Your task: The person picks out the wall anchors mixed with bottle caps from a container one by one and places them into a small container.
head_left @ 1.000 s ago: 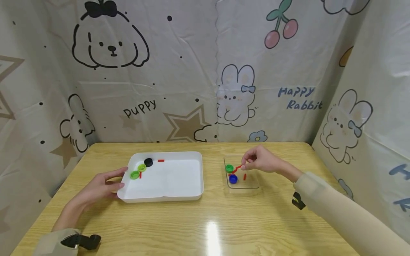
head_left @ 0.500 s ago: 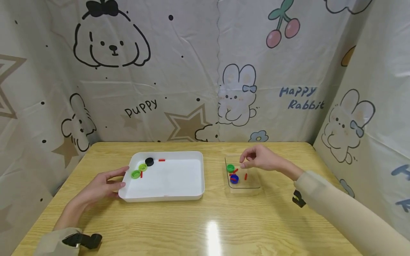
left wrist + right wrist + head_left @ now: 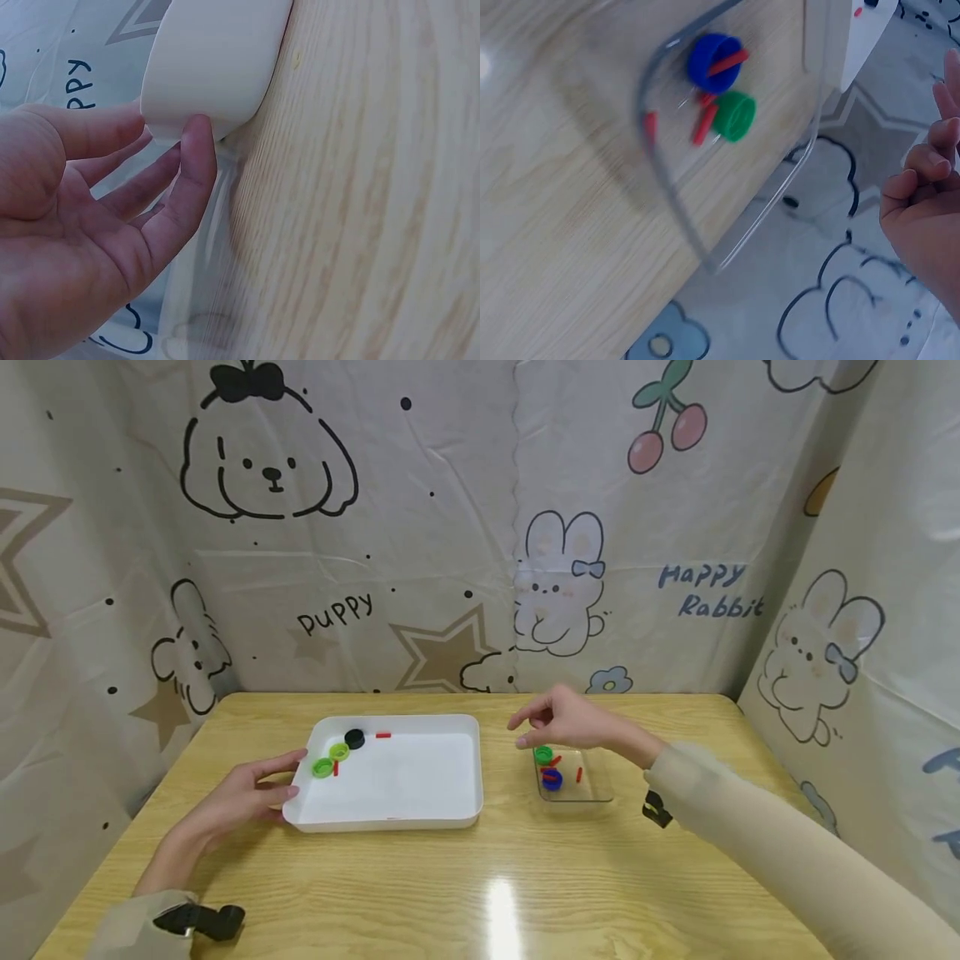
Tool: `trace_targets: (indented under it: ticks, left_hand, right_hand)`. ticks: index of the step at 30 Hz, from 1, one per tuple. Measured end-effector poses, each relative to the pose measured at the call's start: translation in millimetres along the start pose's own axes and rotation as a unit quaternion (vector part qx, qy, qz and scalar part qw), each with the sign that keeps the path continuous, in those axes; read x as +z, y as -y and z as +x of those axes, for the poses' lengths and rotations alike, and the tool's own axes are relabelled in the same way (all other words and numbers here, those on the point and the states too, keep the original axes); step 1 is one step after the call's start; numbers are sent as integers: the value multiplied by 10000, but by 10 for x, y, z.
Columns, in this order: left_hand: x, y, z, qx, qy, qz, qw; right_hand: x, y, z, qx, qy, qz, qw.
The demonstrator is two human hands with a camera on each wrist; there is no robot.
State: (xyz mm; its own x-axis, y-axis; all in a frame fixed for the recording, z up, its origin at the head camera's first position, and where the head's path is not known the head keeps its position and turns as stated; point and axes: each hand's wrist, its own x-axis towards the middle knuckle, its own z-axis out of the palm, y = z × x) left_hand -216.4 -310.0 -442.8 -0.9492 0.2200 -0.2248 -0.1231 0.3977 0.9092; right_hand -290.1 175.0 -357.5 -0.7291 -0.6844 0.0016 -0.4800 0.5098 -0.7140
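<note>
My left hand point(image 3: 232, 789) holds the left end of a white tray point(image 3: 420, 777), its fingertips at the rim and outer wall point(image 3: 206, 67). In the tray sit two light-green caps, one lower left point(image 3: 322, 767), a black cap point(image 3: 355, 739) and two red sticks, one at the back point(image 3: 383, 735). My right hand point(image 3: 566, 718) hovers above the far left corner of a clear box point(image 3: 600, 799), index and thumb apart with nothing seen between them. The box contains a green cap point(image 3: 735, 116), a blue cap point(image 3: 705, 64) with a red stick point(image 3: 729, 62) leaning in it, and several other red sticks.
The tray and box stand side by side on a wooden table point(image 3: 420, 885), a narrow gap between them. A printed cloth curtain point(image 3: 450, 527) rises behind the table's far edge and along both sides.
My right hand has let go of a red stick, which now lies in the blue cap, and has moved left and up over the box. The left hand stays at the tray.
</note>
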Motion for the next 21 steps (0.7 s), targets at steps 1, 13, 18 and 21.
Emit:
trace_targets:
  ticks: [1,13,18,21]
  left_hand:
    - [-3,2,2,-1,3,-6,10000]
    - [-26,-11,14,105,24,24,9999]
    - [-18,-9,1,94,43,15,9999]
    - [-21,6,-1,95,51,6,9999]
  right_hand:
    - [33,29,54,-38,45,-5,10000]
    - [634,357,670,-605,770,-121,9951]
    - [920,410,869,-838,979,-283,9913]
    - [1065,428,965,-873,1123,-276,9894]
